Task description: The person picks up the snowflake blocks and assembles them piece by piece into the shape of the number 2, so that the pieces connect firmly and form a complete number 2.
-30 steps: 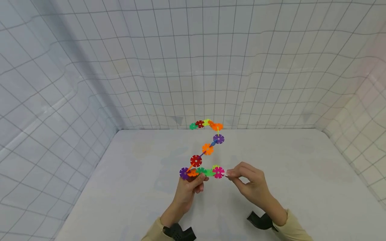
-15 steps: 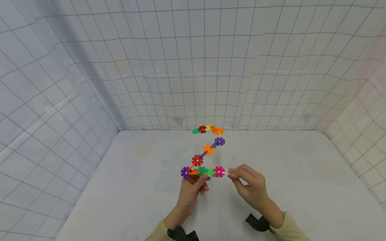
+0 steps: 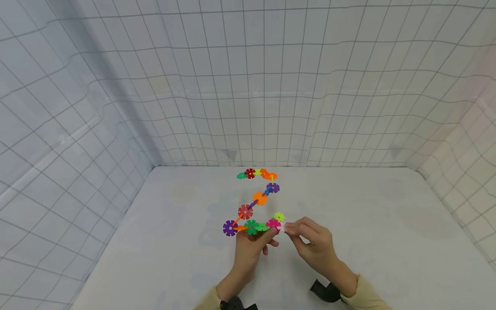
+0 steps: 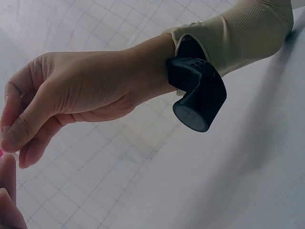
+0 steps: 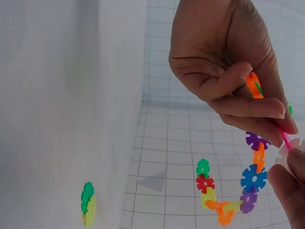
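A zigzag chain of colourful plastic snowflake discs (image 3: 260, 198) hangs over the table. My left hand (image 3: 248, 252) grips it near its right end, thumb on the pink snowflake disc (image 3: 273, 224). The right hand (image 3: 314, 243) pinches a whitish, see-through snowflake disc (image 5: 296, 145) against the pink disc's edge; whether the slots are joined is hidden. In the left wrist view, the right hand (image 4: 81, 90) fills the upper left. The right wrist view shows the left hand (image 5: 228, 71) above several linked discs, with the right fingertips (image 5: 281, 186) at the edge.
A yellow snowflake disc (image 3: 279, 217) lies behind the pink one, overlapping a green disc (image 5: 87, 196) on the white table (image 3: 174, 241). Grid-patterned white cloth (image 3: 248, 86) walls the back and sides. Black wrist cameras (image 3: 326, 292) sit at both sleeves.
My left hand's grip has shifted along the chain from the green discs to the pink one. The chain has moved left and its far end lower. The right hand has followed leftward.
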The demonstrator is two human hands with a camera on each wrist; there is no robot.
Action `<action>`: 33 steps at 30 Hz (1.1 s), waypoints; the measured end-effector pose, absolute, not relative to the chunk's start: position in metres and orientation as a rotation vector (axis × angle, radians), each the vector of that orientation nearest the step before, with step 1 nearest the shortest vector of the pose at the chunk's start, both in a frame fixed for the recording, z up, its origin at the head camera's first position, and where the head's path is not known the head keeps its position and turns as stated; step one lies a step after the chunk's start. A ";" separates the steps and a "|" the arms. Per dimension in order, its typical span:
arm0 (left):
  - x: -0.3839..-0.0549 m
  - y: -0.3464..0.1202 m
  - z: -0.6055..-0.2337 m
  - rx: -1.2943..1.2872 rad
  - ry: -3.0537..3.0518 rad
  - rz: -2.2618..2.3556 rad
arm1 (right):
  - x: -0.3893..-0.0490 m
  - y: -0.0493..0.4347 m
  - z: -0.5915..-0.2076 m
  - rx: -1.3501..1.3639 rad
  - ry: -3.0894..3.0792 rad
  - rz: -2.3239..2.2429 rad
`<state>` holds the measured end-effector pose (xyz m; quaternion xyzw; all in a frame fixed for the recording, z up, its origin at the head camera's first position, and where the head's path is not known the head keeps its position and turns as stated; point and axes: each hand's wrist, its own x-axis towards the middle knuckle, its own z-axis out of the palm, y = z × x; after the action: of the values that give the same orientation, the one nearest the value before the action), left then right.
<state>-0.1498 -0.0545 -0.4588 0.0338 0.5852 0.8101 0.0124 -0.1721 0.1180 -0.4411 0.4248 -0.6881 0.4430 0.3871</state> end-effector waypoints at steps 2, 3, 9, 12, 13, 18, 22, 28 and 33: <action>-0.150 -0.054 -0.459 0.105 1.835 2.546 | -0.171 0.117 -0.442 1.072 -1.768 1.134; -0.150 -0.055 -0.459 0.107 1.852 2.547 | -0.171 0.117 -0.442 1.068 -1.785 1.137; -0.154 -0.059 -0.459 0.081 1.950 2.520 | -0.178 0.124 -0.447 1.033 -1.997 1.243; -0.157 -0.063 -0.460 0.094 1.966 2.520 | -0.191 0.129 -0.453 0.907 -2.212 1.259; -0.158 -0.064 -0.460 0.098 1.968 2.521 | -0.195 0.130 -0.456 0.851 -2.300 1.240; -0.160 -0.068 -0.461 0.112 1.951 2.538 | -0.220 0.128 -0.477 0.600 -2.734 1.132; -0.160 -0.069 -0.462 0.105 1.932 2.555 | -0.237 0.120 -0.493 0.582 -2.907 0.955; -0.160 -0.069 -0.461 0.091 1.920 2.544 | -0.247 0.117 -0.501 0.593 -2.941 0.939; -0.159 -0.069 -0.458 0.089 1.937 2.528 | -0.241 0.124 -0.501 0.559 -2.897 1.108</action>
<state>-0.1593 -0.0688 -0.4580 0.0279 0.6079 0.7932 -0.0220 -0.2414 0.1243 -0.5009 0.1775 -0.9191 0.3517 -0.0050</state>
